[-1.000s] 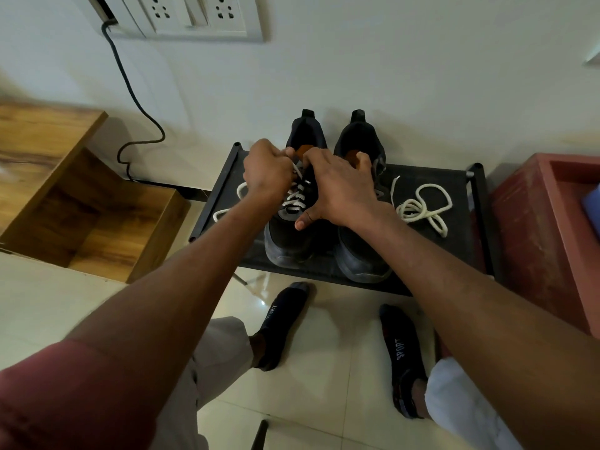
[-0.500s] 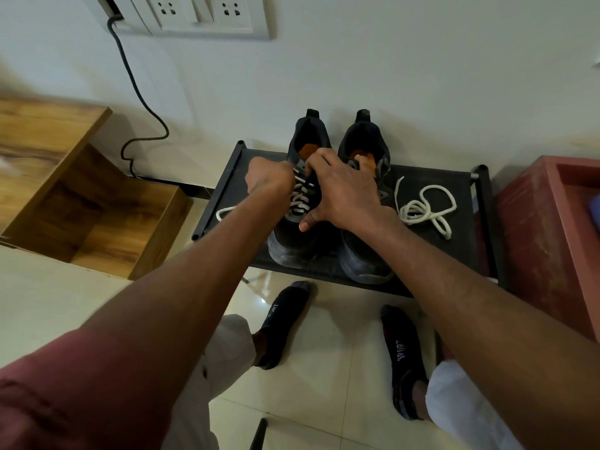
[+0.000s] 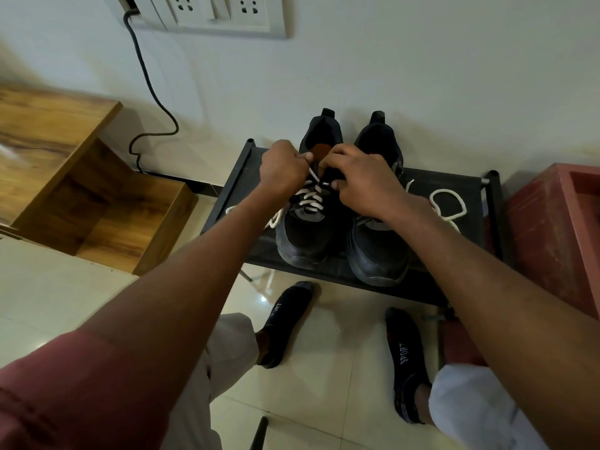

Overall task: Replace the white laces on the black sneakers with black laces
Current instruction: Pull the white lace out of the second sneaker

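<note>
Two black sneakers stand side by side on a low black rack (image 3: 448,190), toes toward me. The left sneaker (image 3: 308,235) carries a white lace (image 3: 311,199) through its eyelets. My left hand (image 3: 282,170) pinches that lace near the top of the tongue. My right hand (image 3: 363,183) pinches the same lace from the other side and covers the upper of the right sneaker (image 3: 380,254). Loose on the rack, right of the shoes, lies a second white lace (image 3: 449,206). I see no black laces.
A wooden step unit (image 3: 81,190) stands at the left, a red box (image 3: 558,228) at the right. A black cable (image 3: 146,92) runs down the wall from a socket panel (image 3: 211,11). My feet in black socks rest on the tiled floor below the rack.
My left hand has lifted and moved back toward the shoe's tongue, drawing the white lace up. My right hand has shifted slightly right, uncovering more of the lacing.
</note>
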A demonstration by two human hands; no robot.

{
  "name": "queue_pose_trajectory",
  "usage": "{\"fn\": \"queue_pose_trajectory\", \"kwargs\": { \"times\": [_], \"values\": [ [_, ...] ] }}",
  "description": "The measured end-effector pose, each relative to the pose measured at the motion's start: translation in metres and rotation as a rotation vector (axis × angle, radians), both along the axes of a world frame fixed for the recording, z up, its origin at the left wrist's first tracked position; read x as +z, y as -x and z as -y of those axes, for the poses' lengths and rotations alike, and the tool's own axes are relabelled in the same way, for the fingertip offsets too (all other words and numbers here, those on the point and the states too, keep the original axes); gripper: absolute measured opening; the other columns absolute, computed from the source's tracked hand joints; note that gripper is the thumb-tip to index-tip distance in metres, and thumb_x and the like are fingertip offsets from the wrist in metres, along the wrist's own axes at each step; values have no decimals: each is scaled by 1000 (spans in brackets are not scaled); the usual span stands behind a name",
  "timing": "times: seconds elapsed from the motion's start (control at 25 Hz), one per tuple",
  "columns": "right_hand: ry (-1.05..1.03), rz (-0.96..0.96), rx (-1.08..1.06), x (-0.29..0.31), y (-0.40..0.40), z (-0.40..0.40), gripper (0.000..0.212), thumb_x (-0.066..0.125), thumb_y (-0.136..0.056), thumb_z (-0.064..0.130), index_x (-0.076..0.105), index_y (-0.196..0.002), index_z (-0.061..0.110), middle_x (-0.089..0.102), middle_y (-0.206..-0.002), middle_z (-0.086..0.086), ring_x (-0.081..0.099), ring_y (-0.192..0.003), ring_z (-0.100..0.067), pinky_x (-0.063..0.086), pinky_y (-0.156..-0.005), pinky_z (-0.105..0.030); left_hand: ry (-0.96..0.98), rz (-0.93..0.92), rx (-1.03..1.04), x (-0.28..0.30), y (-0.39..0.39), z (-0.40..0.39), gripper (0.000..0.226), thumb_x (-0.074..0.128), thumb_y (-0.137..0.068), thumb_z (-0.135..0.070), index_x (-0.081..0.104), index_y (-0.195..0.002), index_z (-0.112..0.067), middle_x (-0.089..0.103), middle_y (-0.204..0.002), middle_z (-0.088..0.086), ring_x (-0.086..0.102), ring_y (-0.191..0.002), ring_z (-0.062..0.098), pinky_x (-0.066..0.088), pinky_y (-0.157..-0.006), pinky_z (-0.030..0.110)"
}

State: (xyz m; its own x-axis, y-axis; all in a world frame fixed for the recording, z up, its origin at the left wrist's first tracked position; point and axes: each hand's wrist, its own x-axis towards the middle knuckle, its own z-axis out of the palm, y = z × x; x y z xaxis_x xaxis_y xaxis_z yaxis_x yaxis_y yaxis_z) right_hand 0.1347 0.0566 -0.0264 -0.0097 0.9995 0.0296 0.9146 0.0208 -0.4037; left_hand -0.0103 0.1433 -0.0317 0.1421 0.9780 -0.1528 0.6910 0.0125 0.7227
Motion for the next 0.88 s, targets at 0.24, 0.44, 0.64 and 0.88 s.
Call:
{"fn": "queue_pose_trajectory", "kwargs": {
  "times": [0.24,0.44,0.64,0.88],
  "values": [
    [-80,-34,-96,-4,8,-2,28,81,-88,18,74,-110,35,59,-130,8,61,-115,-20,46,-100,-49,127,130,-319,13,24,-4,13,76,-93,-10,72,-96,2,70,-76,5,63,-58,4,51,-59,20],
    [-143,-106,-120,-4,6,-1,26,81,-84,7,80,-98,29,65,-119,7,64,-105,-18,56,-87,-43,30,26,-481,13,30,-5,12,88,-79,-11,78,-85,-9,73,-71,-6,64,-65,-3,49,-63,13],
    [-202,-185,-125,-9,4,-1,31,78,-78,-4,81,-87,26,71,-102,9,67,-92,-12,59,-82,-39,77,90,-299,-4,24,-8,16,91,-77,-20,77,-78,-10,74,-69,-9,69,-70,2,59,-72,27],
    [-186,-305,-124,-8,2,6,33,76,-78,-11,81,-88,20,71,-106,6,68,-91,-7,59,-87,-31,264,175,82,-16,45,-21,20,82,-88,-20,75,-91,-2,78,-93,15,77,-87,23,64,-84,38]
  ]
}}
